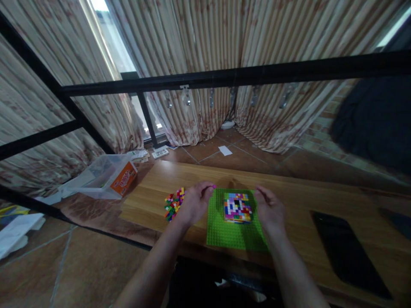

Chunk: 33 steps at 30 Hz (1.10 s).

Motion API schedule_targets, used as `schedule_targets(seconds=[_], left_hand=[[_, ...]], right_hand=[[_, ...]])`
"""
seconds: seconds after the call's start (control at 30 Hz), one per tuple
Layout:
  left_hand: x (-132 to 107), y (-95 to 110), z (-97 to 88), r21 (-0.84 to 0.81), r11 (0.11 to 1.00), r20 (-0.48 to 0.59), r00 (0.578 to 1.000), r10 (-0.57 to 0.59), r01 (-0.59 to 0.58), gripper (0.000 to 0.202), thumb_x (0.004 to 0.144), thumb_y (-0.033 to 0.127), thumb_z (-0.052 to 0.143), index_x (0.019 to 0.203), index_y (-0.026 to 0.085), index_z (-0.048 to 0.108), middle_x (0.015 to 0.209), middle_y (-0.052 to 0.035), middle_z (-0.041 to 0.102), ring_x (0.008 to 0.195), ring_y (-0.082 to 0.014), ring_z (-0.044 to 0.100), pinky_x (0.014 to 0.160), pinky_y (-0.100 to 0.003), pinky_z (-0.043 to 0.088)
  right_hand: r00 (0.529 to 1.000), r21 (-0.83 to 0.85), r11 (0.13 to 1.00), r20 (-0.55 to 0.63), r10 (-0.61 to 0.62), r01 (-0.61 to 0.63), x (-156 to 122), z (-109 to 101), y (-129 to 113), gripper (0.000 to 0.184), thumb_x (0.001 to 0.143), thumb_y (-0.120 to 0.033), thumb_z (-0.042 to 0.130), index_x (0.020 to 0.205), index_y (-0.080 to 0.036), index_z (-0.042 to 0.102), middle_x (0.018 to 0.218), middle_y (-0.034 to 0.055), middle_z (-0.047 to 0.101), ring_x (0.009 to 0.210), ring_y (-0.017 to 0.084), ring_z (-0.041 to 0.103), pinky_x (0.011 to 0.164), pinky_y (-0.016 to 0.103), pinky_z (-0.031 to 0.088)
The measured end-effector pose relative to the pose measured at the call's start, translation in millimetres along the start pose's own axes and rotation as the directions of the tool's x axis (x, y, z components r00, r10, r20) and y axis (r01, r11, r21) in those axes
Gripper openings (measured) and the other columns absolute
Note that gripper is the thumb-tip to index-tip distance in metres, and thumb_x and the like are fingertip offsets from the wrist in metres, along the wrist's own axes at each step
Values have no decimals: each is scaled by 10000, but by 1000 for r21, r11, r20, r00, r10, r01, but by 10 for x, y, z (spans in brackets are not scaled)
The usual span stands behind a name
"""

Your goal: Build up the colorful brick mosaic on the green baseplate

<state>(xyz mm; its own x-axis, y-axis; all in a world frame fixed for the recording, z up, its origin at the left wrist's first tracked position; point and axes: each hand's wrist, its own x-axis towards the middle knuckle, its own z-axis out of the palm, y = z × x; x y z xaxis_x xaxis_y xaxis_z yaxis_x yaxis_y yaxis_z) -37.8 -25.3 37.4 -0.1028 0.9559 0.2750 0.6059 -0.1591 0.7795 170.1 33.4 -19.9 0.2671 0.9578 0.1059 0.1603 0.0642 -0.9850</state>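
Note:
A green studded baseplate (221, 233) lies on the wooden table, and a block built of many-coloured toy bricks (237, 208) stands on it. My left hand (197, 202) is over the plate's left edge, thumb and forefinger pinching a small magenta brick (214, 186). At the plate's right edge is my right hand (270, 209), its fingers curled loosely with the thumb apart and nothing visible in them. Just left of my left hand lies a pile of loose bricks (173, 204), partly covered by that hand.
A black flat panel (349, 252) lies on the wooden table (147, 184) at right. Beyond the table's left end sits a clear plastic bin (105, 177) with an orange label. A black metal rail (205, 80) crosses in front of the curtains (205, 38). Paper (225, 150) lies on the floor.

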Motion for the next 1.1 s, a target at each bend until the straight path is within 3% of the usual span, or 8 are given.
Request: schedule_targets(seconds=[0.13, 0.27, 0.4, 0.73, 0.9, 1.1], left_hand=[[181, 23, 337, 18, 1000, 48, 999, 1, -2, 277, 929, 271, 466, 994, 201, 726, 992, -39, 752, 883, -167, 683, 813, -267, 514], [260, -111, 468, 118, 993, 111, 994, -2, -11, 266, 923, 261, 480, 963, 224, 740, 959, -31, 756, 891, -172, 686, 830, -276, 509], [266, -191, 496, 163, 986, 135, 991, -3, -19, 280, 931, 261, 463, 931, 212, 739, 914, -36, 743, 853, -170, 671, 798, -275, 498], [237, -238, 524, 13, 1000, 129, 992, 12, -14, 257, 933, 277, 462, 919, 205, 708, 882, -34, 711, 818, -165, 638, 769, -269, 472], [228, -215, 521, 60, 994, 157, 985, 78, -88, 247, 926, 244, 459, 875, 202, 696, 822, -35, 663, 857, -175, 603, 774, -271, 460], [249, -283, 549, -32, 999, 159, 987, 35, -30, 259, 921, 302, 480, 875, 189, 709, 816, -29, 659, 784, -154, 593, 736, -258, 446]], right_hand=[[993, 45, 998, 101, -57, 53, 4, -38, -78, 351, 794, -477, 594, 933, -182, 726, 968, 111, 752, 912, 259, 686, 866, 424, 507], [966, -66, 981, 196, -168, 184, 3, -20, -108, 342, 865, -454, 528, 977, -202, 731, 1017, 94, 741, 963, 249, 669, 895, 418, 493], [919, -144, 940, 299, -257, 310, -12, 78, -146, 329, 908, -402, 479, 1021, -216, 725, 1049, 90, 720, 991, 234, 649, 916, 408, 482], [830, -233, 847, 435, -349, 478, -104, 238, -156, 298, 934, -276, 467, 1138, -240, 682, 1096, 72, 708, 1049, 238, 609, 946, 426, 446], [823, -265, 830, 456, -340, 490, -119, 301, -204, 276, 941, -269, 468, 1071, -252, 711, 1047, 61, 724, 1006, 230, 626, 921, 399, 447], [870, -328, 854, 425, -249, 404, -106, 343, -216, 242, 907, -234, 506, 940, -211, 745, 936, 80, 735, 910, 230, 640, 853, 360, 450]])
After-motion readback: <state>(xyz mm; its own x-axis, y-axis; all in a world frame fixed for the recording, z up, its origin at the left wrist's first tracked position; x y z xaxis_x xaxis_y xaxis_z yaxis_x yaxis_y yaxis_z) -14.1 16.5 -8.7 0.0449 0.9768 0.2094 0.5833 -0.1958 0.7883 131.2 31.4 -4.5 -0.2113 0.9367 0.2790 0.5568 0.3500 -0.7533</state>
